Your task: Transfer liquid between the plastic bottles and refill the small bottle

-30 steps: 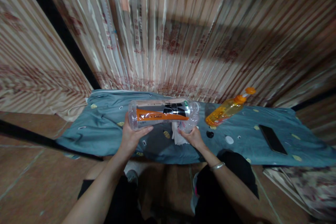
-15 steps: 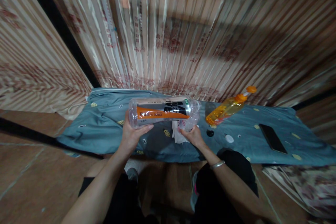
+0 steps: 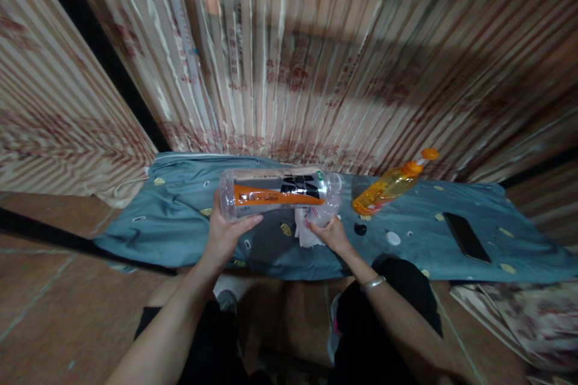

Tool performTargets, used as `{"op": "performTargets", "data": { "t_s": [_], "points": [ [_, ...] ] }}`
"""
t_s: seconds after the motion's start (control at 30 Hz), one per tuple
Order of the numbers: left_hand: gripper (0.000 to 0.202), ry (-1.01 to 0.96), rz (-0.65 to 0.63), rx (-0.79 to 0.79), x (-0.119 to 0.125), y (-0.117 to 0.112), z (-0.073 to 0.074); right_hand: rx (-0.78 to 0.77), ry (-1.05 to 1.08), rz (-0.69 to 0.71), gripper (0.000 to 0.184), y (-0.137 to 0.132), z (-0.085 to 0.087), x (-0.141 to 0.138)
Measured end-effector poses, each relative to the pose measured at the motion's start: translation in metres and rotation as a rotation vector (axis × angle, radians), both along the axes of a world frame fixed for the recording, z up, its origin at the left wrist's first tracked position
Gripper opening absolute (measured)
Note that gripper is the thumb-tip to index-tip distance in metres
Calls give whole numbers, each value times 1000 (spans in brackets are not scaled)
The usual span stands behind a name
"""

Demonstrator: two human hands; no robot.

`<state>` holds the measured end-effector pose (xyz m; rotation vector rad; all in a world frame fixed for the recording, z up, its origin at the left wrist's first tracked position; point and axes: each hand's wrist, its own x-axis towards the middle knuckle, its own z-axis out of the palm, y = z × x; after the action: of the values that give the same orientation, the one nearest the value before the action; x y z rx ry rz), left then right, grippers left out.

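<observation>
A large clear plastic bottle (image 3: 271, 192) with an orange, grey and black label lies almost level in the air, its neck to the right. My left hand (image 3: 223, 231) is closed around its base end. Below that neck, my right hand (image 3: 332, 233) grips a smaller clear plastic bottle (image 3: 320, 214) with faint pink print. The mouths of both bottles are close together, but I cannot tell whether they touch. Under the small bottle a crumpled white tissue (image 3: 308, 237) rests on the cloth. To the right of my right hand are a black cap (image 3: 360, 229) and a white cap (image 3: 392, 237).
A blue-green patterned cloth (image 3: 176, 210) covers the low bench. On it stand a yellow liquid bottle with an orange pump top (image 3: 383, 190) and, farther right, a dark phone (image 3: 467, 237). Behind hangs a striped curtain (image 3: 298, 72); a dark post (image 3: 103, 54) rises at left.
The view has shifted very slightly. Both hands keep their hold on the two bottles, with no other clear movement.
</observation>
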<state>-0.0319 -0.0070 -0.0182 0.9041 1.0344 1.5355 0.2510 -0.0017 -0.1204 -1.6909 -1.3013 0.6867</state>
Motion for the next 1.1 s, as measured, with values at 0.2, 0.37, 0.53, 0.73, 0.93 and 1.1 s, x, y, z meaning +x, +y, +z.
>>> {"op": "performTargets", "data": {
  "t_s": [0.2, 0.37, 0.53, 0.73, 0.93, 1.1],
  "points": [
    [85, 8, -8, 19, 0, 0, 2, 9, 26, 5, 46, 1, -3, 0],
    [86, 16, -13, 27, -1, 0, 2, -2, 25, -18, 45, 0, -1, -2],
    [80, 36, -19, 36, -2, 0, 1, 9, 55, -4, 47, -1, 3, -3],
    [84, 34, -9, 52, -3, 1, -1, -6, 22, 0, 45, -2, 7, -3],
    [86, 13, 0, 27, -1, 1, 0, -9, 3, -28, 45, -2, 9, -4],
    [85, 7, -21, 12, 0, -1, 3, 2, 29, 3, 41, -2, 9, -4]
  ]
}}
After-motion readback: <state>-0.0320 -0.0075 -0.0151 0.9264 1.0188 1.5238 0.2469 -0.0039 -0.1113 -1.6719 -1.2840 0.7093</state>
